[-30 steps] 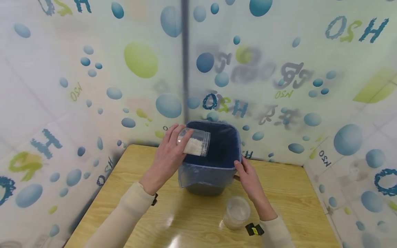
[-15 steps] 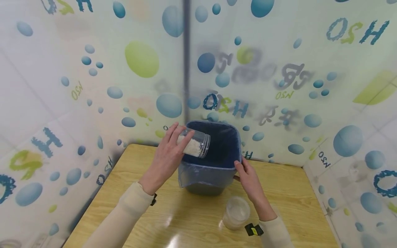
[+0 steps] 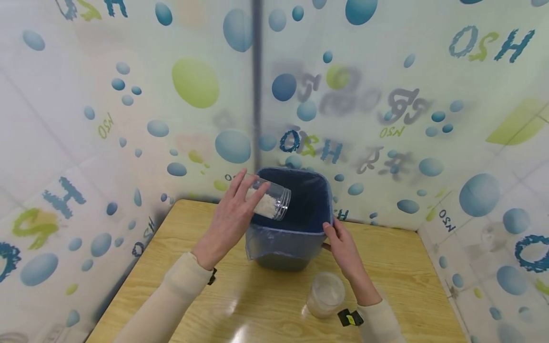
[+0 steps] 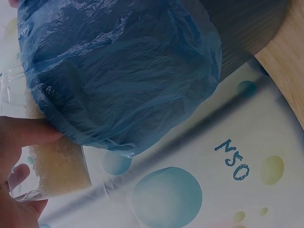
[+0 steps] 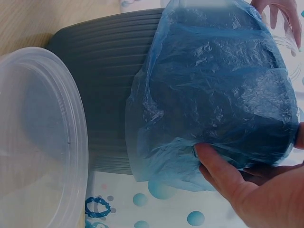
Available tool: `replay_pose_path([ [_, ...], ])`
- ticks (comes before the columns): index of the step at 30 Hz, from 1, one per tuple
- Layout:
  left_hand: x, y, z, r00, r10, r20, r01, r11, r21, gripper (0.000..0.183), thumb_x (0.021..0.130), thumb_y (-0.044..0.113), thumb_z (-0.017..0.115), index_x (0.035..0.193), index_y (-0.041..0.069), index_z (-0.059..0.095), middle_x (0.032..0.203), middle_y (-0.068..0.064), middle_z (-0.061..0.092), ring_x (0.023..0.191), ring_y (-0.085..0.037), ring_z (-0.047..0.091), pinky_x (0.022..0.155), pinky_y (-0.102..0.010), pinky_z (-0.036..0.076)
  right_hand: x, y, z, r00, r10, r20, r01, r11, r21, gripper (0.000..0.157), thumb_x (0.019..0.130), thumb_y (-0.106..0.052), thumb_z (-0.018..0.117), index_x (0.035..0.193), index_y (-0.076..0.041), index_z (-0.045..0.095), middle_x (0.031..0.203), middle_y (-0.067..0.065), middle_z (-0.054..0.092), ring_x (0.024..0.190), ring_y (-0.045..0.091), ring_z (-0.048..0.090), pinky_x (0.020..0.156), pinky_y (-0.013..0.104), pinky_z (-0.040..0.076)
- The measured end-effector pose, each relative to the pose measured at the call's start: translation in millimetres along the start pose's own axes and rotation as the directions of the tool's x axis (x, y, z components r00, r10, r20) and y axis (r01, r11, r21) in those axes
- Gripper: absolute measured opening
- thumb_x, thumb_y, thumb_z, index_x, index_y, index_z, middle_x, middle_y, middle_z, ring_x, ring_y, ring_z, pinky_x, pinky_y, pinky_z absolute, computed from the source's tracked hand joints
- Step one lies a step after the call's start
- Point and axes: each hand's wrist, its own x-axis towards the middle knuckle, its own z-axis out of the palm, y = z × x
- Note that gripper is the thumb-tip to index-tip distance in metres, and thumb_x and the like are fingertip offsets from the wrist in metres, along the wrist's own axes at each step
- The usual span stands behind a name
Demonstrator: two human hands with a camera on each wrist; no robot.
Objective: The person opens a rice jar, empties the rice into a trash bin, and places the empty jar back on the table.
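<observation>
Large lettering (image 3: 310, 144) like a turned "H2O" and small lettering (image 4: 232, 160) like "NSO" mark the wall (image 3: 193, 28).

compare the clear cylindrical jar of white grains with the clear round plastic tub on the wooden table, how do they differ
The jar is tipped nearly on its side, while the tub stands on the table. The left hand grips the jar; no hand holds the tub. The jar's mouth reaches over the dark grey plastic bin; the tub is in front of it. Both are see-through and round.
</observation>
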Motion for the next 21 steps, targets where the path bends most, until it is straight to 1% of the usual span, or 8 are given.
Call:
replay_pose_path([
  [3, 0.1, -0.1, 0.2, 1.000, 0.003, -0.006, -0.003, 1.000, 0.000, 0.067, 0.084, -0.013, 0.073, 0.145, 0.012, 0.056, 0.143, -0.021, 0.048, 0.149, -0.043, 0.030, 0.103, -0.050, 0.052, 0.0, -0.3, 0.1, 1.000, 0.000, -0.002, 0.000, 1.000, 0.001, 0.059, 0.113, -0.033, 0.043, 0.161, -0.002, 0.031, 0.160, 0.023, 0.039, 0.143, 0.040, 0.045, 0.100, 0.056, 0.051],
  [7, -0.5, -0.4, -0.4, 1.000, -0.004, 0.011, 0.004, 1.000, -0.001, 0.065, 0.087, -0.013, 0.070, 0.146, 0.012, 0.056, 0.145, -0.020, 0.047, 0.151, -0.042, 0.028, 0.108, -0.049, 0.048, -0.1, -1.1, 0.4, 1.000, -0.001, -0.008, 0.001, 1.000, 0.002, 0.056, 0.113, -0.030, 0.042, 0.160, -0.001, 0.032, 0.159, 0.023, 0.040, 0.143, 0.041, 0.044, 0.099, 0.057, 0.052],
  [12, -0.2, -0.3, -0.9, 1.000, -0.005, 0.015, 0.005, 1.000, -0.006, 0.063, 0.089, -0.014, 0.066, 0.146, 0.012, 0.056, 0.144, -0.020, 0.047, 0.151, -0.042, 0.028, 0.109, -0.050, 0.047, -0.8, -2.0, 0.3, 1.000, -0.004, -0.007, 0.004, 1.000, -0.001, 0.055, 0.113, -0.029, 0.041, 0.160, -0.001, 0.032, 0.159, 0.024, 0.040, 0.143, 0.043, 0.044, 0.099, 0.056, 0.052],
  [17, 0.3, 0.3, -1.4, 1.000, 0.003, 0.006, -0.003, 1.000, -0.007, 0.065, 0.087, -0.015, 0.069, 0.145, 0.011, 0.057, 0.144, -0.020, 0.048, 0.150, -0.043, 0.029, 0.107, -0.051, 0.048, -1.6, -2.3, 0.5, 1.000, -0.007, -0.007, 0.007, 1.000, -0.003, 0.056, 0.113, -0.030, 0.041, 0.160, 0.000, 0.032, 0.159, 0.025, 0.040, 0.142, 0.043, 0.044, 0.099, 0.056, 0.052],
  [21, 0.2, 0.3, -1.2, 1.000, 0.001, 0.015, -0.001, 1.000, -0.012, 0.067, 0.086, -0.014, 0.071, 0.147, 0.012, 0.056, 0.145, -0.020, 0.047, 0.152, -0.042, 0.026, 0.108, -0.051, 0.047, -1.4, -2.0, 0.9, 1.000, -0.014, -0.008, 0.014, 1.000, 0.001, 0.055, 0.113, -0.028, 0.041, 0.159, 0.001, 0.032, 0.159, 0.026, 0.040, 0.142, 0.044, 0.044, 0.098, 0.056, 0.052],
])
